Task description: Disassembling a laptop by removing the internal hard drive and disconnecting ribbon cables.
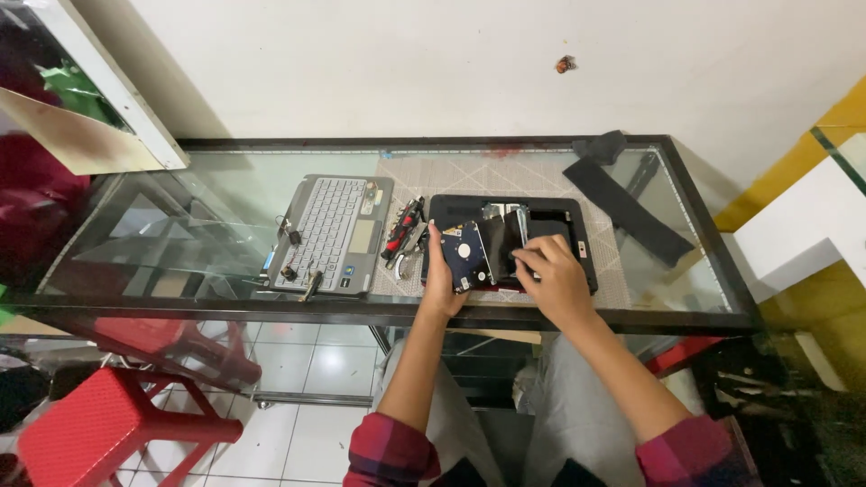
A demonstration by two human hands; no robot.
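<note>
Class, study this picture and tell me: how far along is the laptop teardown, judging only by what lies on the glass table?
Done: the keyboard deck lies apart from the black base, and the hard drive is out. In hand: the left hand holds the drive while the right hand pulls a black sheet on it. Left: the rest of the base looks untouched; the tools lie beside it.

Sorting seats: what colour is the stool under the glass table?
Red, plain in the head view: stool.

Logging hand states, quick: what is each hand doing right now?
Left hand: closed on the flat rectangular blue-and-silver hard drive.
Right hand: pinching the black flexible sheet on that drive.
</note>
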